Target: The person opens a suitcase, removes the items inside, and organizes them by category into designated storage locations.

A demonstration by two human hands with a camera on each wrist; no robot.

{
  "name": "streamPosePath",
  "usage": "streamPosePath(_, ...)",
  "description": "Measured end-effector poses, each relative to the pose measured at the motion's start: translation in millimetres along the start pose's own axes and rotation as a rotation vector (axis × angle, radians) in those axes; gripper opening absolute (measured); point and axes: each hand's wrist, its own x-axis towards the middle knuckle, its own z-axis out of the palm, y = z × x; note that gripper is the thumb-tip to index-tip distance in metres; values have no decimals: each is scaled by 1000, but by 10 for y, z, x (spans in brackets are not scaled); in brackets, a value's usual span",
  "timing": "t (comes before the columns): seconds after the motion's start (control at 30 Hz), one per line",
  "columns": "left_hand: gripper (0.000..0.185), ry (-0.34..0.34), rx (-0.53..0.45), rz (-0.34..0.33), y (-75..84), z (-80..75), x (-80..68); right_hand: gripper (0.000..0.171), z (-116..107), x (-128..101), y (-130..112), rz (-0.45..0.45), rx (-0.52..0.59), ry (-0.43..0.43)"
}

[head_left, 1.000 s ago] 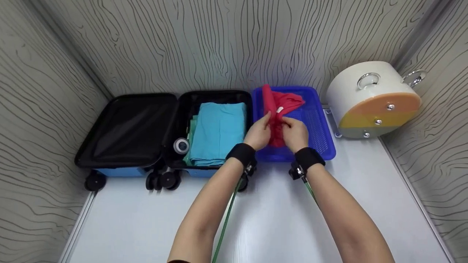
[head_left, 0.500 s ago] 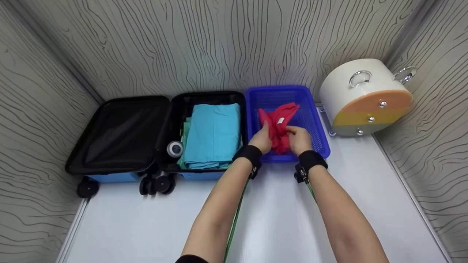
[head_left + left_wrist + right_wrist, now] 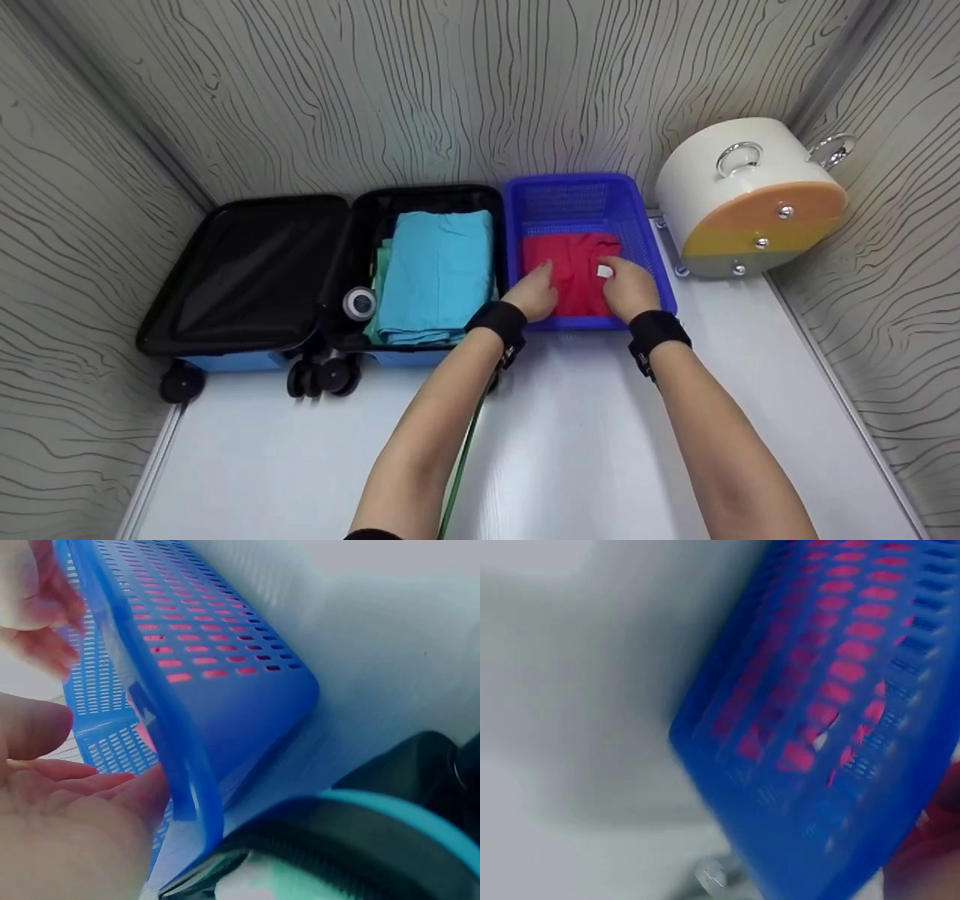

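Both hands lie on a red garment [image 3: 571,271] that sits spread in the near half of a blue perforated basket [image 3: 646,247]. The left hand [image 3: 534,291] rests on the garment's left part with its fingers nearly straight, its grip relaxed and closed on nothing. The right hand [image 3: 630,286] rests on the garment's right part; its fingertips touch the cloth by a small white label [image 3: 604,271], but whether that grip pinches the cloth I cannot tell. In the wrist views the red shows through the basket's slotted wall.

Just left of the basket, touching it, an open black suitcase [image 3: 247,270] lies flat on the white worktop [image 3: 570,442]; its right half holds folded turquoise clothes [image 3: 438,271] and a small round grey object [image 3: 359,303]. To the basket's right stands a white drum-shaped device [image 3: 742,196] with an orange and yellow face.
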Motion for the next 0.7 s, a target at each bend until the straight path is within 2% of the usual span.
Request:
streamPosePath(0.1,57,24,-17,12,-23,-57,-39,50,17,-8,-26,-47,-7,15)
streamPosePath(0.33,58,88,-54,68,-157,-263,-143,50,0,-17,-126,-11,67,23)
streamPosePath(0.47,59,125,-100,71,-338,-451,-269,49,14,-28,-255,-24,125,41)
streamPosePath(0.7,63,163,-196,23,-788,-829,-693,46,111,-120,-626,-75,259,39)
